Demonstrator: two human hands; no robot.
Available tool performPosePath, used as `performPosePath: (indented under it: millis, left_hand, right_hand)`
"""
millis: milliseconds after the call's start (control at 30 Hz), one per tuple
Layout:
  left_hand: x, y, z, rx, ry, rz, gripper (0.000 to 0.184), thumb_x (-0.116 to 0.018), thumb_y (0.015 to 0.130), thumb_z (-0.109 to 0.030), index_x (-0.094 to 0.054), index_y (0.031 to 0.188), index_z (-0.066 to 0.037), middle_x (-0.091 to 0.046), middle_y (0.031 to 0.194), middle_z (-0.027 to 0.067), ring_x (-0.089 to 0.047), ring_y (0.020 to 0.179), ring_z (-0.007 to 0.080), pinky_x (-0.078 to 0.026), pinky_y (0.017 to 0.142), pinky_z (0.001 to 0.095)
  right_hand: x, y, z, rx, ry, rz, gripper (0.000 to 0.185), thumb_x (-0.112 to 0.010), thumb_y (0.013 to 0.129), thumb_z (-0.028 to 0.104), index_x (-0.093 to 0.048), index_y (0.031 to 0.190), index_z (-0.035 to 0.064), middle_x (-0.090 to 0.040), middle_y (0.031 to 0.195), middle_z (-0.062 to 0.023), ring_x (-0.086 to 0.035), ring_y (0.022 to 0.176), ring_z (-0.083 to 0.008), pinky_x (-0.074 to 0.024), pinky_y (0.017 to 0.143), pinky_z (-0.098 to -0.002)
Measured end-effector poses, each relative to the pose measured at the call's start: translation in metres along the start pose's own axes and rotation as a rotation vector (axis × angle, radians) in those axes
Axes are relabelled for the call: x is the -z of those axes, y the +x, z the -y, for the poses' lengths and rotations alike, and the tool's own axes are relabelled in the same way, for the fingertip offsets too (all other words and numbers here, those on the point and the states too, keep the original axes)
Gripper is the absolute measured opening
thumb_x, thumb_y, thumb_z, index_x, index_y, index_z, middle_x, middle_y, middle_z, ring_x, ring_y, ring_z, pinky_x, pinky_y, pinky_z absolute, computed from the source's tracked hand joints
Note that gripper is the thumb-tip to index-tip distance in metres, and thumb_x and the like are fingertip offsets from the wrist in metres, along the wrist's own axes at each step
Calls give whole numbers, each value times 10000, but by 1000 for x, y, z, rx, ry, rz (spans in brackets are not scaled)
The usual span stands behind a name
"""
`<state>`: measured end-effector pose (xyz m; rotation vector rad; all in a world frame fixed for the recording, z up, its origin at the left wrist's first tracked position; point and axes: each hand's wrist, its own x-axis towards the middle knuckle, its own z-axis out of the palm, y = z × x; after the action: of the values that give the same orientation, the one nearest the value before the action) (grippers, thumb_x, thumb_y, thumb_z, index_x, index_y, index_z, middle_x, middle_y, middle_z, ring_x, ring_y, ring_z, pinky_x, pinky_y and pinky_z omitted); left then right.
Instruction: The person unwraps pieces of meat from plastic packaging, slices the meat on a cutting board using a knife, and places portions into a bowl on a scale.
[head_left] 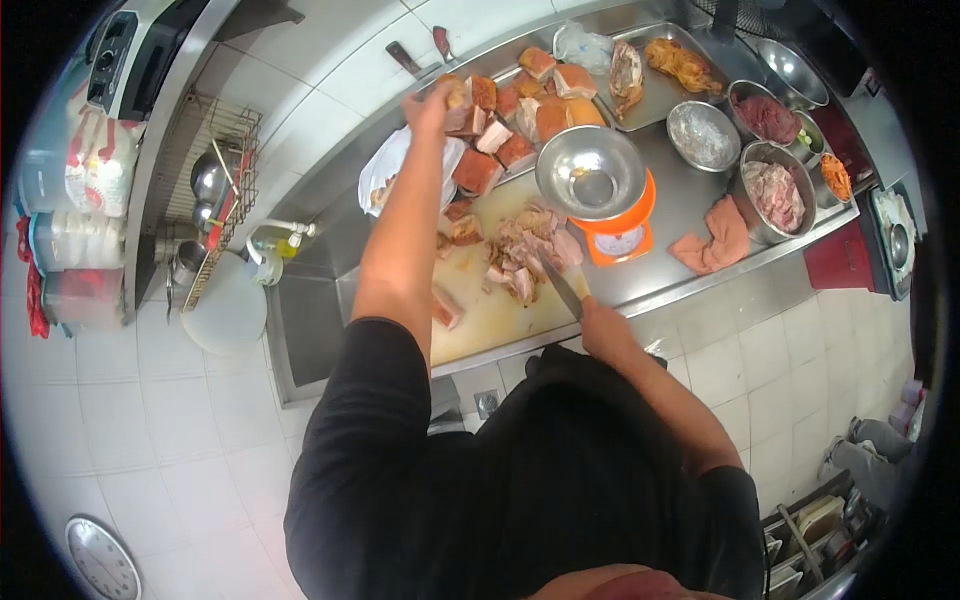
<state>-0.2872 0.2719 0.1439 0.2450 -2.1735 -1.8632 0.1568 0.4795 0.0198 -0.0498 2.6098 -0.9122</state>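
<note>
My right hand (604, 328) is closed round the handle of a knife (562, 288), its blade pointing into a pile of chopped meat (533, 240) on the cutting board (490, 335). My left hand (431, 107) reaches to the back of the counter, its fingers closed on a chunk of roast pork (458, 95) beside other browned pork blocks (478, 172). Below my left forearm lies a white plastic bag (377, 163), partly hidden by the arm. More pork pieces (446, 306) rest on the board's left part.
A steel bowl (591, 172) sits on an orange scale (622, 243) right of the board. Beyond are an orange cloth (708, 238), a pot of meat (775, 195), several bowls and a tray (640, 118) with poultry. A steel sink (305, 310) lies left.
</note>
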Motion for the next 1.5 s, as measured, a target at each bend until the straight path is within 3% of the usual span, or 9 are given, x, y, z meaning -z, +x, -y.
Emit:
performPosePath:
  millis: [167,200,300,433,533,733,967,1233,1500]
  left_hand:
    - [25,69,-3,202,-182,6,903,-819,831,-386,-345,1459,57,-648,1074,189,-682,885,279,-567,702,401]
    - [31,88,9,200,-152,27,858,-793,857,-358,-344,1474,35,-611,915,113,-639,757,220,-523,624,354]
    - [58,51,0,65,41,-182,792,-777,872,-318,-386,1473,20,-555,829,65,-588,708,197,-493,595,358]
    - [158,23,69,-140,168,-64,813,-810,832,-306,-418,1466,18,-686,1127,158,-647,1040,273,-531,877,372]
    - [250,-70,87,-201,407,-38,571,-808,837,-307,-610,1266,14,-695,1041,121,-656,949,205,-526,847,339]
    - [391,-229,171,-179,613,71,444,-792,840,-245,-648,1179,2,-673,1116,180,-653,1019,324,-526,877,392]
    - [385,-268,158,-506,669,128,465,-792,798,-237,-653,1191,-31,-645,1154,182,-617,1075,385,-510,936,459]
    - [325,-310,146,-360,696,245,457,-773,803,-349,-644,1107,-33,-595,1031,167,-614,973,380,-504,871,489]
    - [296,-314,161,-394,677,242,463,-719,784,-173,-608,1220,-61,-544,1154,187,-585,1058,397,-511,903,493]
  right_hand:
    - [11,0,18,-112,-25,53,229,-536,904,43,-479,1119,-7,-711,890,-279,-712,862,-470,-555,795,-577]
    - [16,0,25,-144,-27,71,226,-528,910,48,-479,1124,-4,-711,891,-281,-712,866,-469,-554,799,-577]
    - [9,5,31,-185,-54,53,213,-503,932,75,-480,1134,11,-711,891,-282,-711,862,-471,-555,789,-579]
    - [-7,11,24,-159,-82,-26,214,-491,977,158,-484,1141,20,-698,882,-302,-692,836,-492,-551,745,-588]
    - [-8,12,30,-117,-134,-42,222,-519,982,178,-482,1120,8,-684,838,-312,-676,819,-507,-535,737,-600]
    - [-8,-2,47,-118,-127,-76,216,-571,988,171,-466,1087,10,-671,819,-306,-665,782,-510,-507,694,-595]
    - [-46,24,126,71,15,150,237,-596,970,135,-500,1137,-3,-656,920,-368,-639,890,-551,-505,757,-583]
    - [-92,87,151,98,-149,64,292,-564,962,173,-509,1180,-14,-668,934,-356,-655,912,-529,-517,817,-589]
    - [-68,68,171,44,-258,107,265,-563,967,177,-485,1151,3,-675,903,-336,-667,897,-513,-519,819,-591]
